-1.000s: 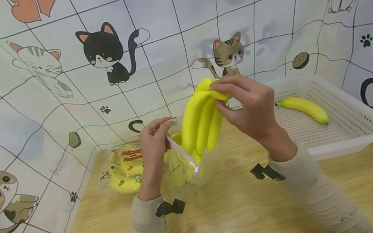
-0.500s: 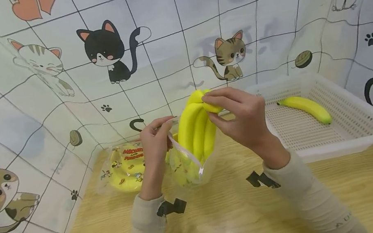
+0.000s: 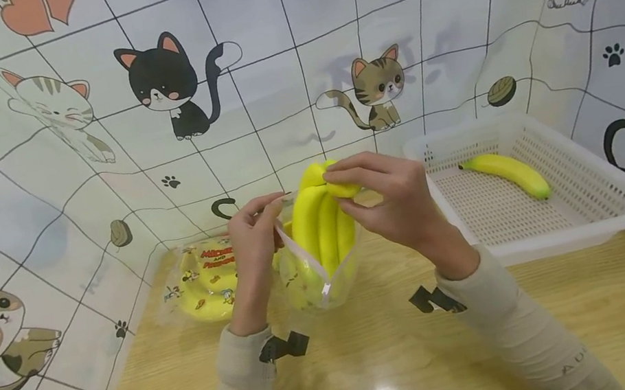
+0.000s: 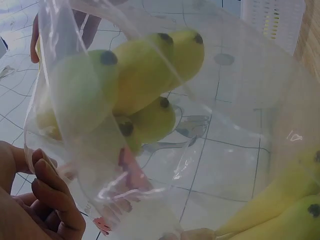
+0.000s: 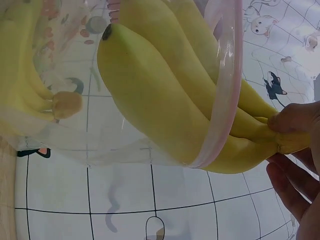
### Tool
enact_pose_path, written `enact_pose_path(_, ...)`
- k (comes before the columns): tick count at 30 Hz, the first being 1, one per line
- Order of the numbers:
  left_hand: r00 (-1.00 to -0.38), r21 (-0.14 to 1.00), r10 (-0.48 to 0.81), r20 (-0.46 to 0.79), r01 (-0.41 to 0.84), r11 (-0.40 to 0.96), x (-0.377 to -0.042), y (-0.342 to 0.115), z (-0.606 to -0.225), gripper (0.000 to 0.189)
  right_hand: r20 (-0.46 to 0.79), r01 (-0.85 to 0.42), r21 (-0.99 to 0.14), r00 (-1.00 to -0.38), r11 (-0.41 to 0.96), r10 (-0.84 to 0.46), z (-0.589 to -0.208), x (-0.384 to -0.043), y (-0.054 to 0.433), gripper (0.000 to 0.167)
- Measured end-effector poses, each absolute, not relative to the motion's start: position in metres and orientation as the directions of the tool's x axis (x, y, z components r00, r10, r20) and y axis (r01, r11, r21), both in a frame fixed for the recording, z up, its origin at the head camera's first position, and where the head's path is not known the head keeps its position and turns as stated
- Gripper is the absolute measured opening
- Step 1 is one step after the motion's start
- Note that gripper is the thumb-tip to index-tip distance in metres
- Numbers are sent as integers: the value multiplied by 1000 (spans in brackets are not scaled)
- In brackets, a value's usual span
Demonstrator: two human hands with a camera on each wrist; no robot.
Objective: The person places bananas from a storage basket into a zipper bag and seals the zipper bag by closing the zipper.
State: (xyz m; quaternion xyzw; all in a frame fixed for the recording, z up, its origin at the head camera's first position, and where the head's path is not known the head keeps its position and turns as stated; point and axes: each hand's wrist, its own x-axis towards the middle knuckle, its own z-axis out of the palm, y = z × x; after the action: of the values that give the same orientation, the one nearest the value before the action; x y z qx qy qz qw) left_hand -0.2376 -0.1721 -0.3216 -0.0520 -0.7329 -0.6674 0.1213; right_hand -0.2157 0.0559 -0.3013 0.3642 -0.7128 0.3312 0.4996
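A bunch of yellow bananas [image 3: 324, 228] hangs tips down, partly inside a clear zip bag [image 3: 303, 284]. My right hand [image 3: 395, 201] grips the bunch by its stem, above the bag's mouth. At the left side of that mouth, my left hand [image 3: 255, 236] pinches the rim, and a white slider [image 3: 326, 290] sits at its front. In the right wrist view the banana tips are within the film while the stem stays outside. Another banana bunch [image 5: 22, 70] lies lower, seen through the film. The left wrist view shows dark banana tips [image 4: 165, 39] behind the plastic.
A printed clear bag with bananas [image 3: 203, 284] lies on the wooden table [image 3: 343, 371] at the left. To the right stands a white perforated basket [image 3: 583, 236] holding one banana [image 3: 506, 176]. A cat-patterned sheet [image 3: 275, 55] rises behind and at both sides.
My right hand has moved down and left, lowering the banana bunch deeper into the zip bag. My left hand keeps its pinch on the rim, almost in place.
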Motion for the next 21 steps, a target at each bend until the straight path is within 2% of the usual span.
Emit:
enact_pose_path(7, -962, 961, -83, 259, 248, 119, -237, -172, -322, 23, 941, -859, -126, -263, 496, -216, -303, -213, 55, 28)
enact_pose_path(21, -963, 963, -101, 250, 236, 130, -237, -173, -320, 20, 929, -858, -111, -269, 502, -254, -307, -216, 49, 25)
